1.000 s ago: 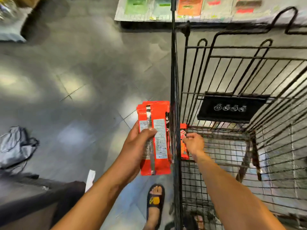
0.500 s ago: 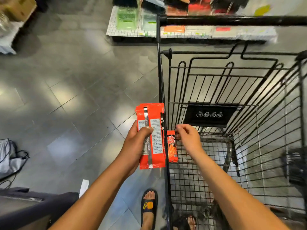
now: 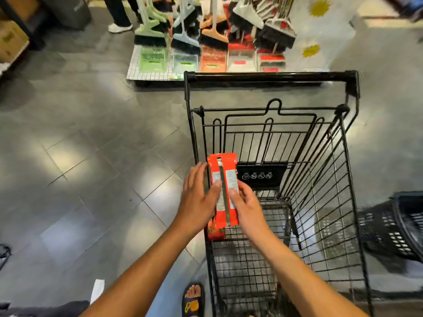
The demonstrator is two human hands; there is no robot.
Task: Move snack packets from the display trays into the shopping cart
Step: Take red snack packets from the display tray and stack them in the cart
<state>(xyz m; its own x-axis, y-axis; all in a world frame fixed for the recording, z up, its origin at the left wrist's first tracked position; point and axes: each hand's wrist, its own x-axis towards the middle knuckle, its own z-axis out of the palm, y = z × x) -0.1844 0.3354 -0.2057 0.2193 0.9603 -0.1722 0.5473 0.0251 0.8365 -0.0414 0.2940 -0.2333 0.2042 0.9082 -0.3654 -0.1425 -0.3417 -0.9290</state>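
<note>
Head view: an orange-red snack packet (image 3: 223, 188) is held upright at the near left corner of the black wire shopping cart (image 3: 343, 179), its back towards the camera. A silver seam runs down its middle between 2 white label panels, and the print on them is too small to read.

The left hand (image 3: 198, 204) lies along the packet's left edge. Its 4 fingers are straight and spread, and its thumb rests on the left label. The right hand (image 3: 248, 210) grips the packet from the right, with the thumb pressed on the right label and the fingers curled behind.

Below this, a second packet (image 3: 215, 233) in the same orange-red shows against the cart's left wall. It seems to sit inside the wires, though they blur together there.

Just right of the held packet, a black plate (image 3: 272, 177) on the cart's folding seat carries 4 round white pictograms.

Far across the grey tiled floor (image 3: 80, 156) stands a display of brooms (image 3: 215, 35) with dustpans in green, pale blue, orange and white. Yellow sun shapes mark the white board to its right.

A black basket (image 3: 396, 227) sits at the right edge. Near the camera are a black sandal (image 3: 193, 304) with a yellow-orange emblem and, to its left, a white paper slip (image 3: 97, 290).
</note>
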